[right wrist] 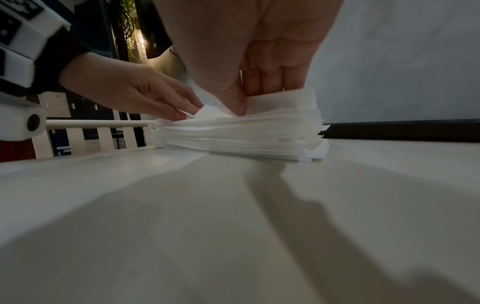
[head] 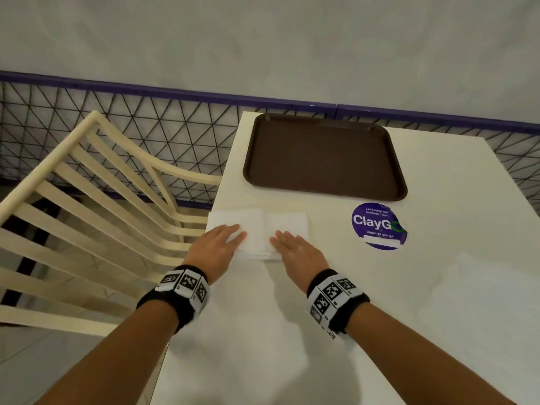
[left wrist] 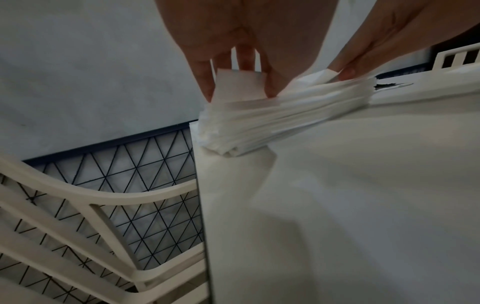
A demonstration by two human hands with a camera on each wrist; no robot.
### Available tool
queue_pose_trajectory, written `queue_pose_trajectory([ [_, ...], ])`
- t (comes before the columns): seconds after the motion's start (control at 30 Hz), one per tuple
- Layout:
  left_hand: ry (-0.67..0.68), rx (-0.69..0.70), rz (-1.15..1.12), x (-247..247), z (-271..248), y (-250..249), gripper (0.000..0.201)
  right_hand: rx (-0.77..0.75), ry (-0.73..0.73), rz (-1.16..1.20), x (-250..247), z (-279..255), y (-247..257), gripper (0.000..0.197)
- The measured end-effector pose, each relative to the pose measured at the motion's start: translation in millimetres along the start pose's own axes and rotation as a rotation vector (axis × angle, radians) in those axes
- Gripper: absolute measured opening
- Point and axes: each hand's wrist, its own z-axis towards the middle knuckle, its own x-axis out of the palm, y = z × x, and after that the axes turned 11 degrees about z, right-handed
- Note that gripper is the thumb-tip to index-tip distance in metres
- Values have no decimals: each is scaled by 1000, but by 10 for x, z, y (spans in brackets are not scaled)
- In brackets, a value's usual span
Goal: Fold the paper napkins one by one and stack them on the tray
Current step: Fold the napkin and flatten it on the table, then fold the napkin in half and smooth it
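A stack of white paper napkins [head: 258, 229] lies on the white table [head: 438, 287], just in front of the bare brown tray [head: 321, 156]. Both hands reach onto its near side. My left hand [head: 223, 242] lifts the near edge of the top napkin [left wrist: 239, 84] and pinches it between thumb and fingers. My right hand [head: 293, 247] does the same further right, holding the raised edge of the top napkin [right wrist: 280, 100] against its fingers. In the wrist views the stack [left wrist: 272, 123] [right wrist: 233, 139] shows as many thin layers. The fingertips are hidden behind the raised paper.
A round purple ClayGo sticker [head: 378, 226] is stuck to the table right of the stack. A cream slatted chair [head: 87, 214] stands close against the table's left edge. A black wire mesh fence [head: 146, 121] runs behind the table, with a grey wall beyond it.
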Motion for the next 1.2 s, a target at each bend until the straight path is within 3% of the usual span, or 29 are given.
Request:
queue_pose_trajectory([
  [0.13, 202, -68, 104, -74, -60, -94, 59, -2, 257, 60, -14, -81, -22, 50],
  [0.2, 228, -119, 160, -152, -58, -144, 59, 21, 274, 54, -25, -124, -64, 51],
  [0.33, 14, -169, 53, -337, 21, -406, 52, 153, 184, 88, -142, -447, -378, 52],
  [0.5, -153, 97, -34, -476, 216, -1047, 50, 449, 24, 144, -272, -1288, -1040, 52],
  [0.6, -147, 255, -64, -543, 363, -1534, 45, 689, -69, 228, -320, -1898, -1418, 52],
  [0.77, -145, 492, -68, -551, 576, -2259, 42, 886, -22, 308, -321, -2666, -1846, 57],
  [0.97, -132, 616, -137, -679, 728, -2974, 31, 848, 149, 417, -272, -3007, -2150, 63],
  [1.07, -2, 632, -74, -671, 791, -3237, 43, 804, 135, 354, -288, -3021, -2230, 55],
  [1.2, 22, 646, -79, -667, 884, -3520, 47, 710, 99, 252, -281, -3043, -2291, 40],
])
